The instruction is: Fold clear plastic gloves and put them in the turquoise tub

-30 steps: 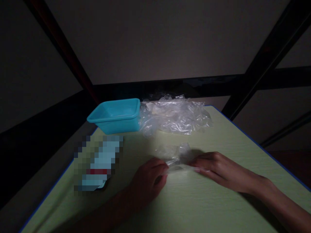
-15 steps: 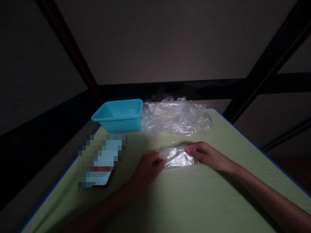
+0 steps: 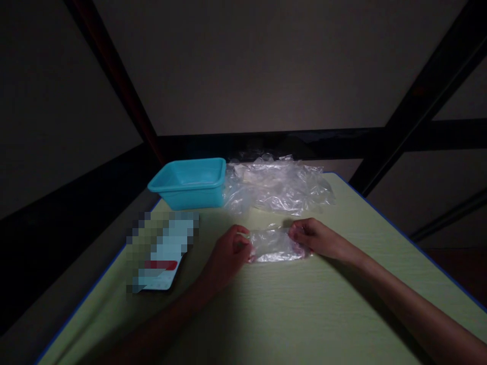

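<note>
1. Right hand (image 3: 315, 237): fingers closed on the right end of the film (image 3: 274, 246), thumb on the near face, the other fingers partly hidden.
2. Left hand (image 3: 230, 251): fingers curled at the left end of the film, fingertips in contact with it. Gap visible between forefinger and thumb; whether the pinch is firm cannot be told.
3. Film: clear, creased, folded to a narrow strip, stretched sideways between the two hands. Bright glare along its near edge. Located at mid-table, nearer the wearer than the heap. Whether it rests flat or is held slightly raised cannot be determined.
4. Device (image 3: 163, 280): to the left of the left hand, apart from it, near the left edge of the table. Slab-shaped, pale face, red bar across the lower part; most of the upper area is pixelated and unreadable.
5. Heap (image 3: 277, 190): clear, crumpled plastic, beyond the film and apart from it, at the far edge of the table.
6. Tub (image 3: 194, 198): blue, upright, open-topped, immediately left of the heap.
7. Table (image 3: 297, 314): pale green top, blue edging.
8. Wall (image 3: 266, 66): dim, behind the table, with a dark horizontal band.
</note>
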A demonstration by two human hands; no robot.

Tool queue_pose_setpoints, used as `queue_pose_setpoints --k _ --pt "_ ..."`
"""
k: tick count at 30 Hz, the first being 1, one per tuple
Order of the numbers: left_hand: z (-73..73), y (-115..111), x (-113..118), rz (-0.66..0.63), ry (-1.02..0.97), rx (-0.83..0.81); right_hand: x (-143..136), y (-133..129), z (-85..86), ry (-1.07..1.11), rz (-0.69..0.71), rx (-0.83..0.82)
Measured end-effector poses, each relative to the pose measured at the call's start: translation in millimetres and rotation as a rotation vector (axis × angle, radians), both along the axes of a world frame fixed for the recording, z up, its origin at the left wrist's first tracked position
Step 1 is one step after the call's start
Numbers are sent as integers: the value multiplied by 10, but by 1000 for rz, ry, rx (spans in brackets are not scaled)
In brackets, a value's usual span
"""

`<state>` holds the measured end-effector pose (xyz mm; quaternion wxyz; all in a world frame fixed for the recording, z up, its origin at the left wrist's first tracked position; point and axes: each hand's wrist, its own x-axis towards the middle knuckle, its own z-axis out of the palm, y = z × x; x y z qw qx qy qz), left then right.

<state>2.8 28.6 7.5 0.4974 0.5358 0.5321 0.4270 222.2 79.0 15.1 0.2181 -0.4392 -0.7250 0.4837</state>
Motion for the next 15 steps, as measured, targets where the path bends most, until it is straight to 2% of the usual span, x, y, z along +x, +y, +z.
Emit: queue_pose_setpoints --k 6,10,15 --pt "53 4 -58 13 122 32 -24 -30 -17 -9 -28 47" --pt "110 11 -77 12 166 -1 -26 -43 -14 -14 -44 74" --pt "88 11 -80 -5 182 -5 -27 -42 -7 -37 -55 87"
